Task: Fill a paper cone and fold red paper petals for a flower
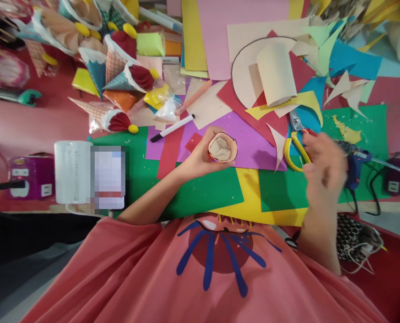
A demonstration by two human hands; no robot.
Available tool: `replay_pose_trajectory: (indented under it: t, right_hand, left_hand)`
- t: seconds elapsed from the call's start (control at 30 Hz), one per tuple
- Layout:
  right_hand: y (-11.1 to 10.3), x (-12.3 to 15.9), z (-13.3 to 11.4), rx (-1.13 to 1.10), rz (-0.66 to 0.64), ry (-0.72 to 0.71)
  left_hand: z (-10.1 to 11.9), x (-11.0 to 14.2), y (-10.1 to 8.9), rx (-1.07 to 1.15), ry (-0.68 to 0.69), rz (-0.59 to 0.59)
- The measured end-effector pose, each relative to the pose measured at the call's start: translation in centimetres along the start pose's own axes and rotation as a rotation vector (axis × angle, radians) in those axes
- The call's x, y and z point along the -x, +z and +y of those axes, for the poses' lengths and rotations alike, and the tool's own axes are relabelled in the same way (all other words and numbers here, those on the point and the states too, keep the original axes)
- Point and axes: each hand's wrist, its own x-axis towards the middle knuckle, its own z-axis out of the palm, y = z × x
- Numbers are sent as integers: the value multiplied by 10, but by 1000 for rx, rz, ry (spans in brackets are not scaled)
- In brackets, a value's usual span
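My left hand point(204, 157) is closed around a small peach paper tube point(234, 150), its round top facing up. Crumpled beige material point(220, 149) fills the opening. My right hand point(326, 161) is raised at the right and smeared by motion; whether its fingers hold anything cannot be made out. Right beside it lie yellow-handled scissors point(289, 154), their metal blades partly under paper scraps. Next to the hand on the other side is a blue glue gun point(353, 172), partly hidden. Purple paper point(253, 154) lies beneath my left hand.
A cream paper cylinder point(277, 74) stands on a white disc point(243, 74). A capped marker point(173, 128) lies beyond my left hand. Fabric cones point(117, 63) crowd the back left. A phone point(109, 179) rests by a white box point(72, 172). Curved paper offcuts point(351, 92) lie back right.
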Motion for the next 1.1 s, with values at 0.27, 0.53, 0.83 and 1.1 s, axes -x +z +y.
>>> replay_pose_trajectory:
  t: [0.27, 0.53, 0.83, 1.1]
  right_hand:
    - [-95, 21, 74, 778, 170, 615]
    - [-100, 4, 106, 773, 174, 734]
    - [-64, -18, 82, -80, 662, 366]
    - [-8, -49, 17, -391, 226, 407]
  left_hand:
    - [10, -8, -3, 74, 57, 7]
    - [3, -3, -4, 226, -119, -54]
    - [9, -9, -4, 247, -208, -95]
    - [4, -8, -9, 329, -262, -83]
